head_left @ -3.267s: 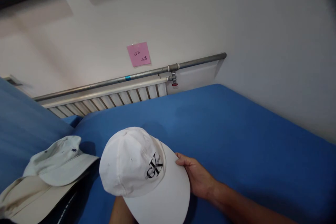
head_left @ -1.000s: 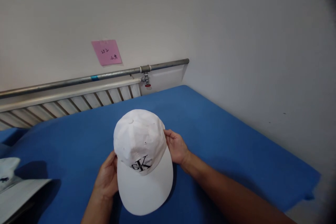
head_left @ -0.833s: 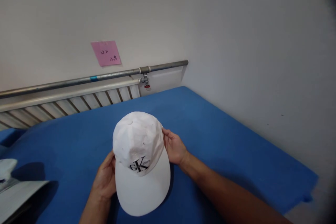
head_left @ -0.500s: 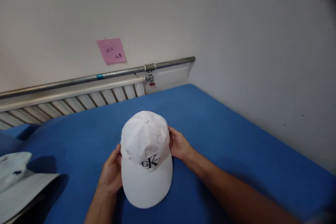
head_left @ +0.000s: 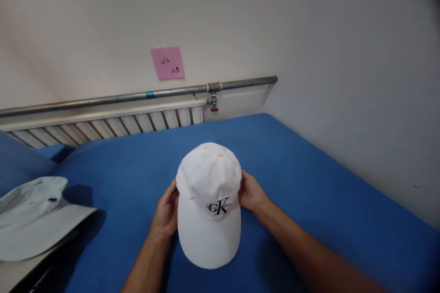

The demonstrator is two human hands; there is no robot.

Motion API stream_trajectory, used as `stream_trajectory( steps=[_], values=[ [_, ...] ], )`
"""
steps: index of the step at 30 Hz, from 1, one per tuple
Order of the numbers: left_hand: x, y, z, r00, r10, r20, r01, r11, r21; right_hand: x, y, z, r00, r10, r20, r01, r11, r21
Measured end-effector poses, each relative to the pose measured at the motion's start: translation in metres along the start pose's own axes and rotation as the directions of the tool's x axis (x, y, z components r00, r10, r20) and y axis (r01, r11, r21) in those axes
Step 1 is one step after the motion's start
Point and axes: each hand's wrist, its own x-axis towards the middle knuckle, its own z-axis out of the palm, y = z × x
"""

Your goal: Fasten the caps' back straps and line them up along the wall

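A white baseball cap [head_left: 210, 233] with black "CK" lettering on its front is held between both hands above a blue surface. Its brim points toward me and its crown faces up. My left hand [head_left: 167, 215] grips the cap's left side, with the thumb against the edge and the other fingers partly hidden. On the opposite side, my right hand [head_left: 252, 192] is closed on the lower edge of the crown; its fingertips are hidden behind the fabric.
To the left, a pale cap [head_left: 32, 215] with a small dark emblem rests on a box-like object. The blue covered surface [head_left: 309, 201] meets the wall at the right. A radiator [head_left: 137, 123], a metal pipe [head_left: 113, 99] and a pink note [head_left: 167, 63] are behind.
The view has swung left, so the pale cap, radiator and note appear farther right. The white cap has turned slightly, still held in both hands.
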Motion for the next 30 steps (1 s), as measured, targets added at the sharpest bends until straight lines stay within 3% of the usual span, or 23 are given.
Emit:
stream_trajectory(
  steps=[4, 9, 15, 21, 26, 30],
  values=[
    [0.002, 0.000, -0.001, 0.989, -0.021, 0.149, 0.029, 0.998, -0.047, 0.002, 0.001, -0.001, 0.995, 0.072, 0.073, -0.064, 0.992, -0.106],
    [0.002, 0.000, 0.002, 0.980, -0.032, 0.198, 0.047, 0.997, -0.068, 0.002, 0.002, 0.002, 0.989, 0.127, 0.073, -0.116, 0.984, -0.138],
    [0.002, 0.000, 0.006, 0.987, -0.039, 0.154, 0.051, 0.996, -0.075, -0.004, -0.002, 0.009, 0.993, 0.111, -0.034, -0.113, 0.992, -0.054],
    [0.004, 0.001, 0.004, 0.990, -0.049, 0.129, 0.056, 0.997, -0.053, -0.007, -0.007, 0.011, 1.000, 0.023, -0.018, -0.024, 0.999, -0.043],
    [0.005, 0.001, -0.001, 0.986, -0.102, 0.128, 0.108, 0.993, -0.038, -0.008, -0.007, 0.012, 0.999, 0.043, 0.003, -0.043, 0.999, -0.013],
    [0.006, 0.001, -0.002, 0.993, -0.109, 0.048, 0.110, 0.993, -0.031, -0.007, -0.005, 0.011, 1.000, 0.013, 0.010, -0.013, 1.000, -0.002]
  ],
)
